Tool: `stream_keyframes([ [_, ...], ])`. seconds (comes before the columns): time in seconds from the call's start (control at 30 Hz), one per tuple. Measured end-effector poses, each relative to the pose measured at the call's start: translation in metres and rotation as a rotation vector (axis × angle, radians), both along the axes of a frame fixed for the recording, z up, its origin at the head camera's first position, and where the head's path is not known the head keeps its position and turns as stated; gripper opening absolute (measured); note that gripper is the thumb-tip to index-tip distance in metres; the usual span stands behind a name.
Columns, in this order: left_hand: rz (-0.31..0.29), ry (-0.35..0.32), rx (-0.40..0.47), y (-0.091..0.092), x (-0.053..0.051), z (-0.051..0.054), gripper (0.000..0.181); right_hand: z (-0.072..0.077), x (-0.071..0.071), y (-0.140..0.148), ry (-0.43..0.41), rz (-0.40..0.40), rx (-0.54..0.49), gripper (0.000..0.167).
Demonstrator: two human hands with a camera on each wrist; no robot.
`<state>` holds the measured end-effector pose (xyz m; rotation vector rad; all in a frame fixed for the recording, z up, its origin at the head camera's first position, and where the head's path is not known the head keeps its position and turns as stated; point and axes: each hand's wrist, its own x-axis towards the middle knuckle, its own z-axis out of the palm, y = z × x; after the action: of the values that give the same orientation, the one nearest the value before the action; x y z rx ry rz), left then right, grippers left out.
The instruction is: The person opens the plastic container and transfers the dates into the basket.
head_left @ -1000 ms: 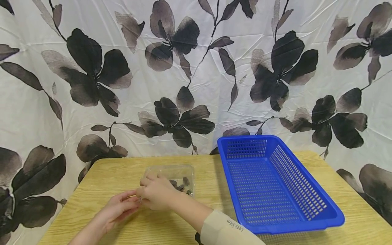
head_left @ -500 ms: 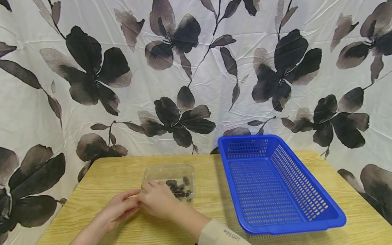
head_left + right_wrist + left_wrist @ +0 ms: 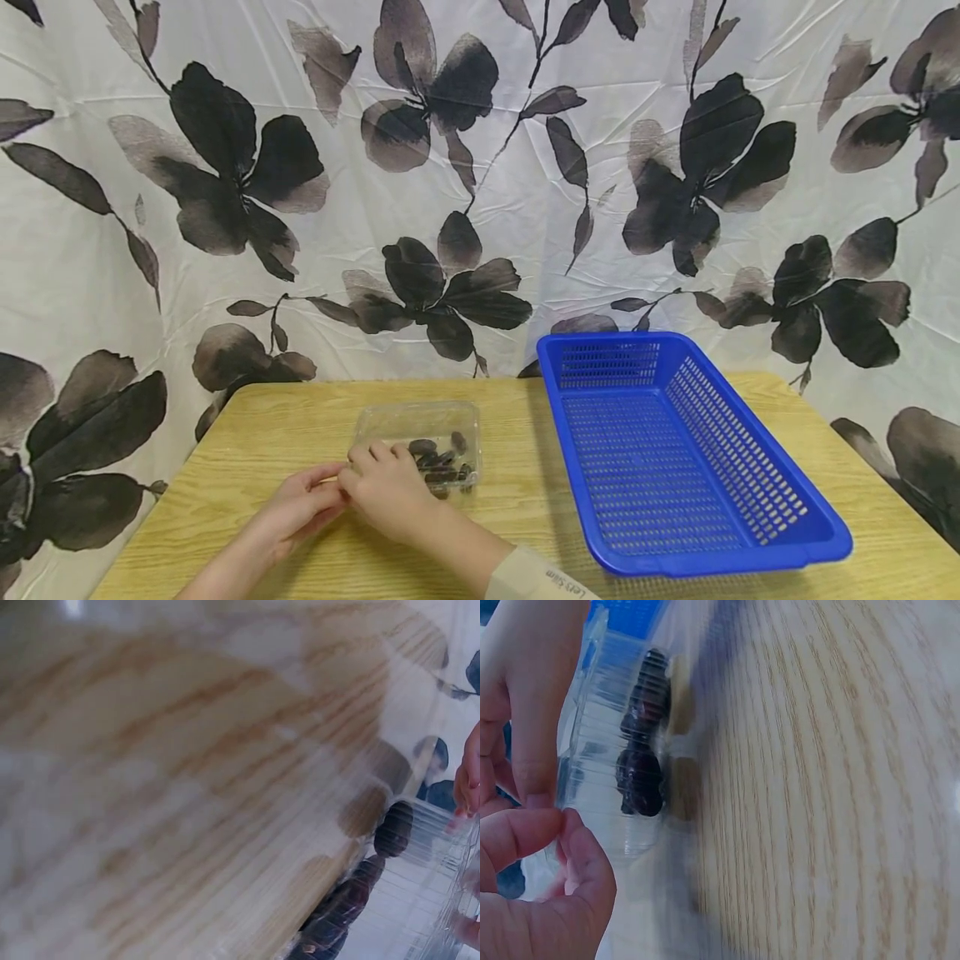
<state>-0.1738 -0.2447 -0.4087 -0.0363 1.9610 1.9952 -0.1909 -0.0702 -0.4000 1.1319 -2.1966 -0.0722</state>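
Note:
A clear plastic box holding several dark brown, wrinkled dates sits on the table in the head view. At its near left corner my left hand and right hand meet. In the left wrist view, the left thumb and index finger pinch the box's edge. Right there the right thumb bears on the same edge, its other fingers curled over the box. Fingertips show through the plastic in the right wrist view. The exact spot pinched is partly hidden by the fingers.
A large blue perforated basket stands on the right of the wooden table. Behind the table hangs a white cloth with dark flowers. A light sleeve covers the right forearm.
The right hand has drawn back slightly, showing more of the dates. The left hand stays at the box's corner. The basket has not moved on the table; the head view has shifted slightly.

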Motion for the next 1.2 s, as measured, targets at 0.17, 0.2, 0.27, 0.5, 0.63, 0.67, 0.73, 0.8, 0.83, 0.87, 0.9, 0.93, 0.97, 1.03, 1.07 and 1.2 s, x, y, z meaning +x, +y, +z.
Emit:
stream_keyframes([
  [0.17, 0.027, -0.015, -0.019, 0.0017, 0.0003, 0.0016, 0.063, -0.0020, 0.0015, -0.0017, -0.084, -0.035, 0.001, 0.013],
  [0.2, 0.034, -0.019, -0.029, 0.0021, 0.0003, 0.0022, 0.062, -0.0020, 0.0018, -0.0019, -0.101, -0.042, -0.001, 0.013],
  [0.27, 0.045, -0.030, -0.044, 0.0028, 0.0003, 0.0035, 0.061, -0.0016, 0.0023, -0.0025, -0.121, -0.053, -0.003, 0.012],
  [0.5, 0.005, -0.029, -0.024, 0.0022, 0.0004, 0.0057, 0.063, -0.0018, 0.0029, -0.0029, -0.136, -0.059, -0.031, 0.009],
  [0.63, 0.004, -0.027, -0.024, 0.0021, 0.0003, 0.0051, 0.062, -0.0026, 0.0029, -0.0032, -0.130, -0.050, -0.046, 0.008],
  [0.67, 0.009, -0.029, -0.030, 0.0022, 0.0002, 0.0050, 0.062, -0.0026, 0.0030, -0.0034, -0.130, -0.048, -0.049, 0.008],
  [0.73, 0.023, -0.032, -0.045, 0.0030, 0.0004, 0.0051, 0.060, -0.0026, 0.0032, -0.0035, -0.130, -0.044, -0.053, 0.008],
  [0.8, 0.035, -0.034, -0.056, 0.0039, 0.0005, 0.0054, 0.060, -0.0022, 0.0033, -0.0037, -0.136, -0.041, -0.057, 0.007],
  [0.83, 0.037, -0.034, -0.058, 0.0042, 0.0007, 0.0056, 0.059, -0.0019, 0.0034, -0.0037, -0.140, -0.040, -0.057, 0.007],
  [0.87, 0.037, -0.032, -0.056, 0.0046, 0.0009, 0.0057, 0.060, -0.0019, 0.0034, -0.0038, -0.141, -0.041, -0.057, 0.007],
  [0.9, 0.039, -0.031, -0.056, 0.0049, 0.0011, 0.0059, 0.059, -0.0020, 0.0033, -0.0040, -0.142, -0.041, -0.058, 0.007],
  [0.93, 0.039, -0.030, -0.055, 0.0053, 0.0013, 0.0060, 0.059, -0.0020, 0.0033, -0.0040, -0.143, -0.042, -0.059, 0.007],
  [0.97, 0.039, -0.029, -0.053, 0.0053, 0.0014, 0.0061, 0.060, -0.0021, 0.0032, -0.0042, -0.143, -0.044, -0.058, 0.007],
  [1.03, 0.039, -0.027, -0.051, 0.0053, 0.0015, 0.0062, 0.060, -0.0022, 0.0031, -0.0045, -0.144, -0.050, -0.054, 0.007],
  [1.07, 0.037, -0.027, -0.050, 0.0053, 0.0016, 0.0063, 0.060, -0.0023, 0.0030, -0.0048, -0.142, -0.053, -0.053, 0.007],
  [1.2, 0.040, -0.025, -0.062, 0.0043, 0.0016, 0.0065, 0.060, -0.0008, 0.0035, -0.0058, -0.147, -0.054, -0.049, 0.007],
])
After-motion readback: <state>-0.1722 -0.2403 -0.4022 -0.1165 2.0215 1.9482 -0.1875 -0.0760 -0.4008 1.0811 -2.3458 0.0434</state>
